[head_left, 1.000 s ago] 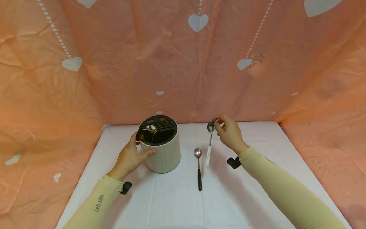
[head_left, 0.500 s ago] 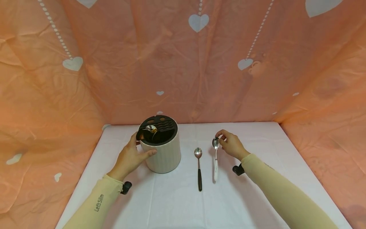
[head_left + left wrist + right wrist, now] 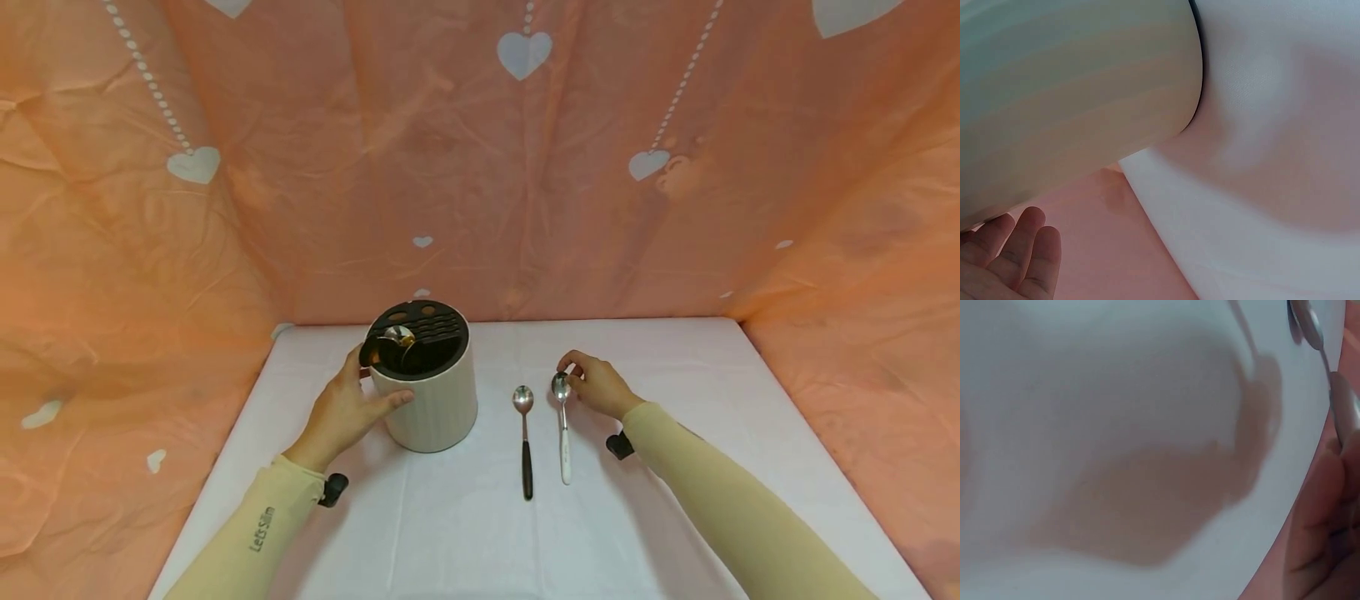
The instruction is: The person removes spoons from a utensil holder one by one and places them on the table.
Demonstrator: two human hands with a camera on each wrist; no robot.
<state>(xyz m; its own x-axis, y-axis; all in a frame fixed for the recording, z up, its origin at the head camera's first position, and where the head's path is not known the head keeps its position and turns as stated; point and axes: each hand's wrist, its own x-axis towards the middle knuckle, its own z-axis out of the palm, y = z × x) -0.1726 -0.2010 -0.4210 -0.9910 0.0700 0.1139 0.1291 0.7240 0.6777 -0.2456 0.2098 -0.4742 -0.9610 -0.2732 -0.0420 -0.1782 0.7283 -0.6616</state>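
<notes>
A pale ribbed utensil holder (image 3: 431, 412) with a black slotted lid (image 3: 438, 327) stands left of centre. My left hand (image 3: 341, 421) grips its left side, thumb across the front; some fingers are hidden behind it in the head view. In the left wrist view, fingers (image 3: 1007, 250) lie along its wall. My right hand (image 3: 600, 386) pinches a white-handled spoon (image 3: 565, 454) by its bowl, handle toward me. The spoon's bowl (image 3: 1342, 403) shows at the right wrist view's edge. To its left lies a black-handled spoon (image 3: 527, 467), roughly parallel.
Metal spoon heads (image 3: 400, 336) stick out of the holder's lid opening. A white cloth covers the table (image 3: 465, 542). Orange curtain (image 3: 480, 208) with white hearts hangs behind and at both sides, close to the table's edges.
My right hand has brought the white-handled spoon toward me and lower, then slightly left, beside the black-handled spoon. The left hand and utensil holder have stayed in place.
</notes>
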